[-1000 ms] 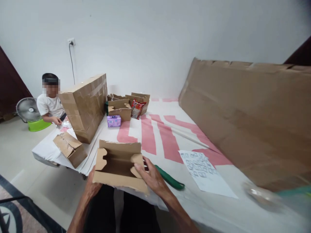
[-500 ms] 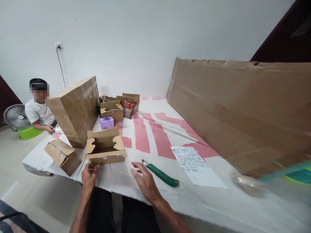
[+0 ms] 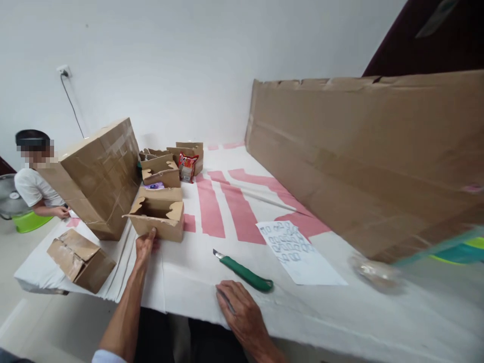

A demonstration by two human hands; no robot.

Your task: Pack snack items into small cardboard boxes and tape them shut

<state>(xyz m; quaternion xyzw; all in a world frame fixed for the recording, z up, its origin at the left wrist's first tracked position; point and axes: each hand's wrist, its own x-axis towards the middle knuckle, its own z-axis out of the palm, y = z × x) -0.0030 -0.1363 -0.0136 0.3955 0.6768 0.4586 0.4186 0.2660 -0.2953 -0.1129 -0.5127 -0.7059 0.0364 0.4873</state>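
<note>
At the front wall of an open cardboard box [image 3: 164, 229], my left hand [image 3: 145, 248] is closed on its lower edge, one digit up against the wall; its other fingers are partly hidden. The box has notched side flaps. My right hand [image 3: 240, 307] lies palm down on the white cloth near the table's front edge, fingers loosely bent and nothing visible in them. Just beyond it rests a green-handled utility knife [image 3: 245, 273], its blade tip pointing left. A sheet of paper [image 3: 302, 259] with hand-drawn marks lies to the right of the knife.
A closed carton [image 3: 79, 259] sits at the left edge. Behind are a large taped box [image 3: 102, 176], small open boxes [image 3: 161, 171], a purple pack [image 3: 154, 186] and a red snack bag [image 3: 187, 167]. A big cardboard panel [image 3: 359, 161] stands right. A person [image 3: 36, 186] sits left.
The open box has moved away from me with my left hand at it, now partly covering the purple pack. My right hand has come back toward the table edge and settled. The view has turned right.
</note>
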